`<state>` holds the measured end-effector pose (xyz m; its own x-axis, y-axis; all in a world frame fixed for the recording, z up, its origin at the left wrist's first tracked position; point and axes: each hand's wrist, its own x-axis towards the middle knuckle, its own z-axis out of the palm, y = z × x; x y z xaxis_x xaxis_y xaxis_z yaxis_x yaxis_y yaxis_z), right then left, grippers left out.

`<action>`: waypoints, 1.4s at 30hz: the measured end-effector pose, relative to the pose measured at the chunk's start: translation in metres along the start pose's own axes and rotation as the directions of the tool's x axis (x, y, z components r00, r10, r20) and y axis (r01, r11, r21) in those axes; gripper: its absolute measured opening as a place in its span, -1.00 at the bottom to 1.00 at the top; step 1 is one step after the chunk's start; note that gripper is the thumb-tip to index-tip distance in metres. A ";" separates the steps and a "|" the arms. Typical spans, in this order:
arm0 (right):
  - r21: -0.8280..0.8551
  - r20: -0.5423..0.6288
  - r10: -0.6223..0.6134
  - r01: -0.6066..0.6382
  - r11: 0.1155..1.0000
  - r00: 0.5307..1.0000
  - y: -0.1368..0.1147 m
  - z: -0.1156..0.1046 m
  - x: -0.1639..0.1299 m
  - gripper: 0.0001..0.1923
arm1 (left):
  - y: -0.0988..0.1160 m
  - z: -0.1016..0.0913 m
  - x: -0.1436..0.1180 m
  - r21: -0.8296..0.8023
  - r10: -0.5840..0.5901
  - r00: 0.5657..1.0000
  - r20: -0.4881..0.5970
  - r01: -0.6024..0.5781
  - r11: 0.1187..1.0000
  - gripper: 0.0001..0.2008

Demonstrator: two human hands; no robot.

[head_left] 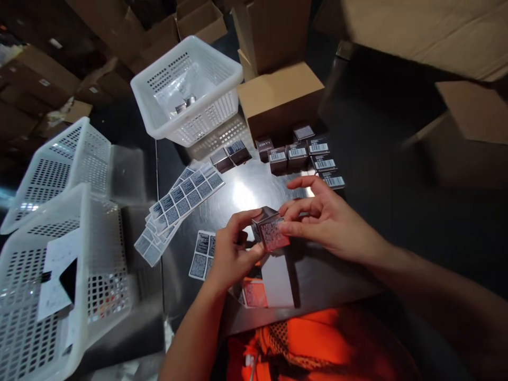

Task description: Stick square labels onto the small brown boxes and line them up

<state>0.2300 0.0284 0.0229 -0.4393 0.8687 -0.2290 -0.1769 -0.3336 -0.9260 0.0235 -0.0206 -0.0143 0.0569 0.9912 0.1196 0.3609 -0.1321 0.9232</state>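
My left hand (234,248) is closed around a small dark box (265,214), thumb and fingers on opposite sides. A square printed sticker label (273,235) covers the box face towards me, tinted red by reflected light. At its right edge, the thumb and index finger of my right hand (313,214) pinch; the other fingers are loosely bent. Whether the label is fully stuck down cannot be seen. Beneath my hands lies a white sheet (280,280) with another label (255,293) beside it. Left of my left hand is part of a label sheet (201,254).
Label sheets (186,196) overlap on the metal table (242,193). Several dark boxes with barcodes (297,153) stand in front of an open carton (283,90). A white basket (186,90) stands behind; more baskets (85,254) are at left. Cartons (460,132) lie at right.
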 end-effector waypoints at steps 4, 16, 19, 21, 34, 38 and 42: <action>0.006 0.001 0.011 -0.011 1.000 1.000 0.000 0.001 0.001 -0.32 | -0.001 0.000 0.000 -0.006 -0.001 1.000 0.008 0.001 1.000 -0.50; 0.034 0.008 0.019 -0.019 0.999 1.000 -0.001 0.001 0.000 -0.32 | -0.005 0.000 -0.003 -0.018 -0.026 1.000 0.013 0.027 0.999 -0.49; 0.021 0.000 0.024 -0.024 0.999 1.000 -0.001 0.002 0.000 -0.32 | -0.005 0.000 -0.003 -0.012 -0.042 0.999 0.008 0.042 0.999 -0.50; 0.014 -0.012 0.031 -0.031 0.999 0.999 -0.001 0.002 0.000 -0.31 | -0.004 0.001 -0.003 -0.008 -0.049 0.999 0.008 0.049 0.999 -0.50; 0.000 -0.031 0.012 -0.012 1.000 0.999 0.003 0.001 0.001 -0.33 | 0.001 0.003 -0.002 -0.006 -0.085 0.996 -0.007 0.085 0.996 -0.52; 0.000 -0.075 -0.025 0.025 1.000 0.997 0.009 0.004 0.001 -0.28 | 0.006 0.008 -0.001 -0.011 -0.149 0.988 -0.037 0.149 0.989 -0.56; -0.071 -0.154 -0.110 0.100 0.992 0.982 0.016 0.008 0.004 -0.30 | 0.007 0.013 0.001 -0.025 -0.180 0.983 -0.028 0.180 0.983 -0.54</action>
<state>0.2182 0.0232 0.0100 -0.2763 0.9460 -0.1697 -0.1567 -0.2185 -0.9632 0.0379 -0.0204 -0.0126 -0.0356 0.9986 -0.0386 0.3422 0.0485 0.9384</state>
